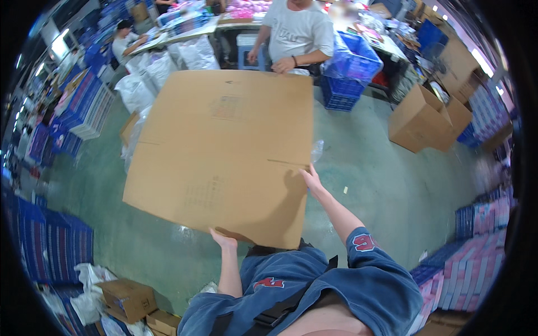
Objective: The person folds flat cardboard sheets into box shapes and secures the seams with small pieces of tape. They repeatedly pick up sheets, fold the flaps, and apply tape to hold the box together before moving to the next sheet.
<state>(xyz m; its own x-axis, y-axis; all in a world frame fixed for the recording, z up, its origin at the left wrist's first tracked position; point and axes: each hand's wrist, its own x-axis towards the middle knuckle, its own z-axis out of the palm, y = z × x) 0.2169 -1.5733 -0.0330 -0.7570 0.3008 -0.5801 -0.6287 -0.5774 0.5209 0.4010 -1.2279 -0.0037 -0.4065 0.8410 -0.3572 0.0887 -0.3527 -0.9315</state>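
Note:
A large flattened cardboard box (pixel 224 140) stretches out in front of me, with faint dark print and short slits on its face. My left hand (pixel 225 239) grips its near edge, fingers hidden beneath the board. On the right edge, my right hand (pixel 311 180) clasps the board close to a slit, its fingers partly out of sight underneath. At the far edge stands a person in a white shirt (pixel 300 33), whose hand (pixel 284 65) rests at or just behind the board.
Blue crates (pixel 343 89) stand beyond the board on the right, near an open cardboard carton (pixel 420 117). White sacks (pixel 137 89) lean at the far left. Stacked blue boxes (pixel 56 241) and a small carton (pixel 128 299) are at lower left; pink-and-white boxes (pixel 471 274) are at lower right.

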